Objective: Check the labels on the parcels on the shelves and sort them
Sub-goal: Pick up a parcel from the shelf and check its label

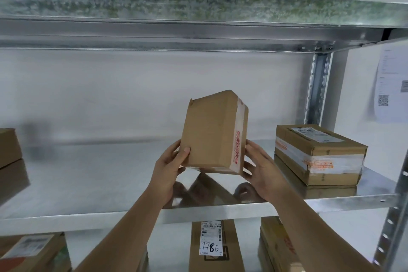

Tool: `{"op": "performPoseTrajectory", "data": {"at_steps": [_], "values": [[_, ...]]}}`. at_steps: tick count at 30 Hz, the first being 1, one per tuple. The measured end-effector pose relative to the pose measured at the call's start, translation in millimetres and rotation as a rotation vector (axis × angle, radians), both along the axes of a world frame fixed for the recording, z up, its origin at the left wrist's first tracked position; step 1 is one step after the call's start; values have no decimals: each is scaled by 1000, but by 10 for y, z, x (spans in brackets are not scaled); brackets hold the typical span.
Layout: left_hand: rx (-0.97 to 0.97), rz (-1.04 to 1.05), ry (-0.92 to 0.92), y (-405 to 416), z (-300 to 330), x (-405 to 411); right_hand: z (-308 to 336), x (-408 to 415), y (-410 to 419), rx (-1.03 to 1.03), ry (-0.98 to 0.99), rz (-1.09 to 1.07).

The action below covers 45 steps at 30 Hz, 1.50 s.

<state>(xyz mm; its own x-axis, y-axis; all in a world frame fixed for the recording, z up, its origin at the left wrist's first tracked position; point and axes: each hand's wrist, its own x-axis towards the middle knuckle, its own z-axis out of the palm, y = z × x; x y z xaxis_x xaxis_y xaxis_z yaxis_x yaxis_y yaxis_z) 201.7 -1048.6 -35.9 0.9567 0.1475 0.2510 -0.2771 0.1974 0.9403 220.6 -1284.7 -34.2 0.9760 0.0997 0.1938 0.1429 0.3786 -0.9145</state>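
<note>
I've got the box tilted up above the shelf, left hand and right hand gripping its lower sides, fingers curled round it, probably turning it to find the label. None visible on the faces toward me.

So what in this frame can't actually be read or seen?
- Held parcel, head view: no label shows on the faces turned to the camera; its underside and far faces are hidden.
- Right stack's label: too small to read.
- Wall notice: cut off by the right edge, blurred.
- Left boxes: cut off by the left edge.
</note>
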Motion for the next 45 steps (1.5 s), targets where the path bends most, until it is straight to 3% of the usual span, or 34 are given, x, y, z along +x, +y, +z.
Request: {"op": "performPoseTrajectory", "data": {"at_steps": [11, 15, 45], "values": [[223, -5, 8, -21, -52, 81, 27, -64, 9, -85, -2, 37], [209, -103, 60, -59, -13, 39, 57, -88, 53, -127, -12, 19], [283, -91, 53, -28, -59, 88, 31, -72, 23, -141, 11, 25]]}}
